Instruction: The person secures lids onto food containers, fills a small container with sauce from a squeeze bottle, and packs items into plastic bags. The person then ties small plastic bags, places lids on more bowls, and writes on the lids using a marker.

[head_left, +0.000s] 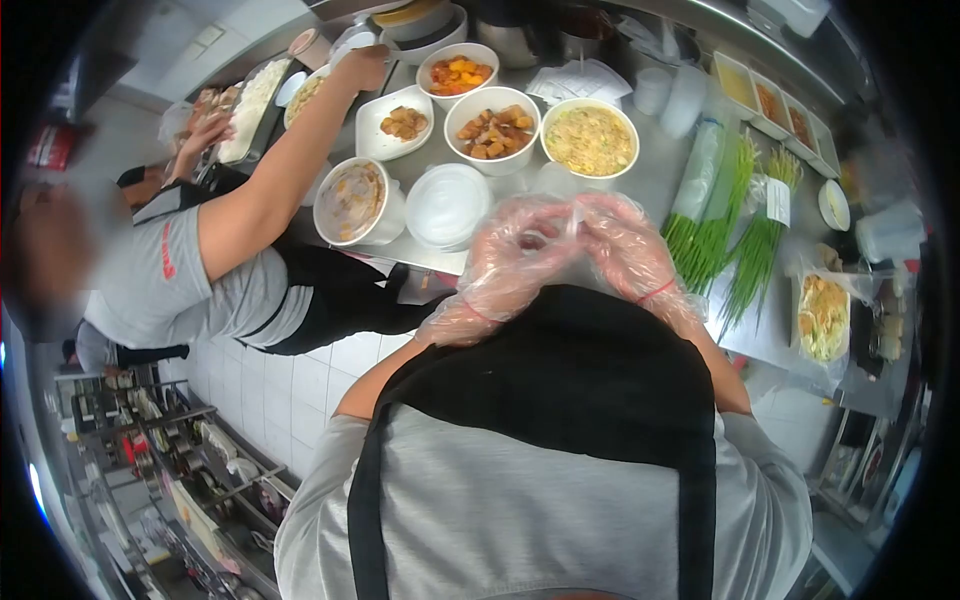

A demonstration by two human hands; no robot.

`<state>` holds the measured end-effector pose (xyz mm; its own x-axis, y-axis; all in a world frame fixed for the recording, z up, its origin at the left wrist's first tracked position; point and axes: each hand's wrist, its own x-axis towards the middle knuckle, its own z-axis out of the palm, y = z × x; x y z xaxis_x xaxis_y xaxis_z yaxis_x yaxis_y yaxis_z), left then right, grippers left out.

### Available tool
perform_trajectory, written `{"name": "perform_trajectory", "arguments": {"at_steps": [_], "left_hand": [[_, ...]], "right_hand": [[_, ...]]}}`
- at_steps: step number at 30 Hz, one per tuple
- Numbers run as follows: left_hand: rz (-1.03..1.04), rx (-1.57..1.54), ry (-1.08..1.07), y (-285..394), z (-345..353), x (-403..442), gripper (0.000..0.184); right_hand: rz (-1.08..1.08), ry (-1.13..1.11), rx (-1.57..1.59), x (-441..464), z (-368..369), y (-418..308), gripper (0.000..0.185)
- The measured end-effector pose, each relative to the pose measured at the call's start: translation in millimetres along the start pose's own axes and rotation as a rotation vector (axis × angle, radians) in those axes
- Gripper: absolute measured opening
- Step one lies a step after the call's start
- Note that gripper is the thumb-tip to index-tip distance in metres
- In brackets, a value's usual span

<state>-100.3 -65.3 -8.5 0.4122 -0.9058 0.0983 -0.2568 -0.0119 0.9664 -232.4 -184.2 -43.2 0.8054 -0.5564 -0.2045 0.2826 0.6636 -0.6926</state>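
Observation:
Both my hands wear clear plastic gloves with red bands at the wrists. They meet at the counter's front edge. My left hand (508, 252) has its fingers curled in a ring, closed. My right hand (630, 250) is also closed, its fingertips against the left ones. What lies between the fingertips, if anything, I cannot make out. Just beyond them stands a white bowl of yellow shredded food (590, 137). A bowl of browned cubes (492, 130) is left of it. Stacked white lids (449, 206) lie beside my left hand.
A co-worker's arm (268, 205) reaches across the counter's left side. A lidded tub (352, 202) sits near the front edge. Green onions (765, 230) lie at right, below a compartment tray (775, 110). A bagged food container (822, 318) is farther right.

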Motion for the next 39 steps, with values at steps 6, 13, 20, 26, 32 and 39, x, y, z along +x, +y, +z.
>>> {"name": "perform_trajectory", "arguments": {"at_steps": [6, 13, 20, 26, 32, 39], "left_hand": [[0.017, 0.034, -0.003, 5, -3, 1, 0.041], [0.009, -0.036, 0.049, -1, -2, 1, 0.04], [-0.136, -0.042, 0.192, -9, 6, 4, 0.022], [0.066, 0.151, 0.281, -21, 7, -1, 0.01], [-0.015, -0.024, 0.212, -21, 4, -10, 0.013], [-0.119, 0.165, 0.19, -40, -3, -16, 0.018]], "right_hand": [[0.017, -0.078, 0.037, 15, -7, -2, 0.032], [0.028, -0.068, 0.038, 22, 2, -7, 0.032], [-0.246, -0.022, -0.767, 19, 10, -4, 0.022], [-0.218, -0.045, -0.619, 26, -1, 20, 0.013], [-0.109, -0.074, -0.736, 24, -5, 25, 0.011], [-0.14, -0.051, -0.744, 29, -11, 39, 0.013]]}}
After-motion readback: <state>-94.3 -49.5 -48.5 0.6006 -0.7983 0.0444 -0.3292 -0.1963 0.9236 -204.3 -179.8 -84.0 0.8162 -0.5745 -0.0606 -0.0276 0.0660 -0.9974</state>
